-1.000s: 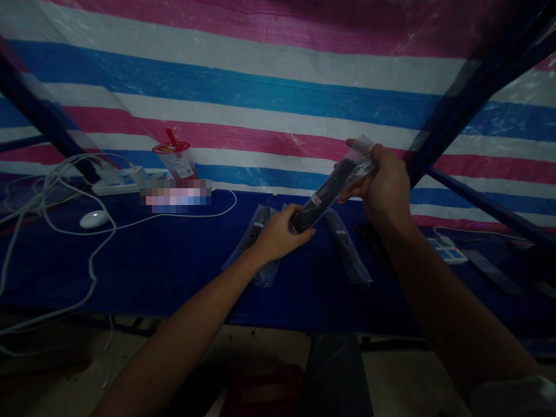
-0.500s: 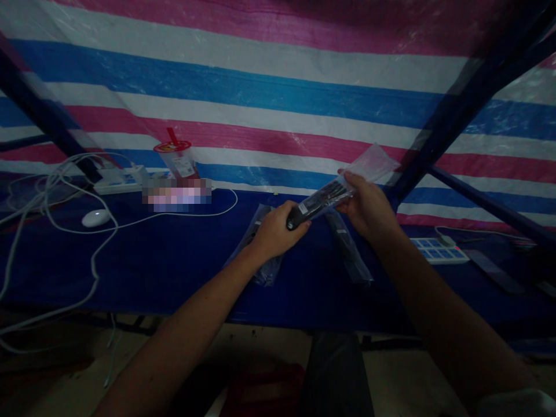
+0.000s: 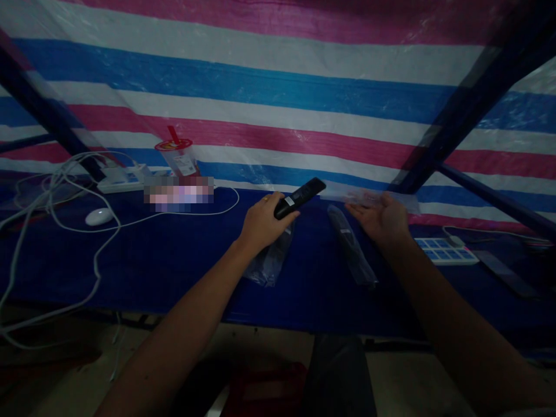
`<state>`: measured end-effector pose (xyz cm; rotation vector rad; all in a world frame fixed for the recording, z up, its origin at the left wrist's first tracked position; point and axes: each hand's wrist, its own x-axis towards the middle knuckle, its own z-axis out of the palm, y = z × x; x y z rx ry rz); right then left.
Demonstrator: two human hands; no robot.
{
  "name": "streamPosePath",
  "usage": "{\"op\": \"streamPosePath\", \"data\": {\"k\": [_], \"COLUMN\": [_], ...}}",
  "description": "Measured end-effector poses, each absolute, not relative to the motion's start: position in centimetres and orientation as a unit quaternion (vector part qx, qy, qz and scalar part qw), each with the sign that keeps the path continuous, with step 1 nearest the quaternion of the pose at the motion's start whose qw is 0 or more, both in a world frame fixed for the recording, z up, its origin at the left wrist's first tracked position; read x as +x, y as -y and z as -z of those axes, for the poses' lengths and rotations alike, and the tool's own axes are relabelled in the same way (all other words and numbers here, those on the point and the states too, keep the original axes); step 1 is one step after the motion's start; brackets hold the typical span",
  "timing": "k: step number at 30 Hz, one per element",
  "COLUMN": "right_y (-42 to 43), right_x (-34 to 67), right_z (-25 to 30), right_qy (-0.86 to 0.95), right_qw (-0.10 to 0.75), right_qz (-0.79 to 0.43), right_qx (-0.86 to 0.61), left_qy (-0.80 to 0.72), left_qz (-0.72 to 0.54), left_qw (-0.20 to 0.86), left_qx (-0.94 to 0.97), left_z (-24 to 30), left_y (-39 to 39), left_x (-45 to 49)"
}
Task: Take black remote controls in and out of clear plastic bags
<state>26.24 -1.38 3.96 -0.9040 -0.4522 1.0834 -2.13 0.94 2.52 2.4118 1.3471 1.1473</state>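
**Above the blue table: a short grip and a loose sleeve**

At centre frame, the left hand [image 3: 264, 221] is closed round the near end of a long black plastic remote control [image 3: 300, 197]. The remote juts toward two o'clock, clear of the dark blue cloth-covered table [image 3: 174, 260]. Most of its length hangs beyond the fingers, so I judge the hold end-heavy. A slackened thumb could let it pivot out and drop onto the bagged dark remote [image 3: 353, 249] lying at four o'clock of it, or onto the crumpled clear bag [image 3: 268, 263] under the wrist.

At three o'clock from the remote, the right hand [image 3: 382, 217] lies palm up with fingers spread. A clear plastic sleeve [image 3: 369, 197] shows blurred across the fingertips; whether the thumb pins it I cannot tell. Unpinned, so light a film could slide off toward the pink, white and blue striped tarpaulin [image 3: 278, 87] behind.

Farther off at nine o'clock, loose white cables [image 3: 61, 171] loop beside a white computer mouse [image 3: 99, 216] and a clear drink cup with a red lid and straw [image 3: 178, 157]. A wide sweep of the left forearm could snag a loop and tip the cup.
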Motion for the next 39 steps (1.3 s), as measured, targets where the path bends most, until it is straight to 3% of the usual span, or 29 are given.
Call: {"op": "streamPosePath", "data": {"k": [6, 13, 25, 32, 39], "right_y": [1.5, 3.0, 4.6, 4.0, 4.0], "right_x": [27.2, 22.8, 20.5, 21.0, 21.0], "right_z": [-2.5, -1.9, -2.2, -1.7, -1.8], "right_qy": [0.267, 0.340, 0.362, 0.319, 0.334], "right_qw": [0.697, 0.617, 0.592, 0.651, 0.652], "right_qz": [-0.519, -0.592, -0.624, -0.578, -0.560], "right_qx": [-0.416, -0.391, -0.359, -0.376, -0.387], "left_qy": [-0.427, -0.377, -0.373, -0.399, -0.414], "left_qz": [-0.438, -0.400, -0.323, -0.415, -0.363], "left_qw": [0.097, 0.055, 0.099, 0.281, 0.525], "left_qx": [0.785, 0.833, 0.864, 0.768, 0.649], "left_z": [-2.4, -1.7, -1.8, -1.8, -2.4], "left_y": [-1.2, -0.2, 1.2, 0.4, 0.4], "left_x": [-2.6, -1.5, 0.2, 0.6, 0.1]}}
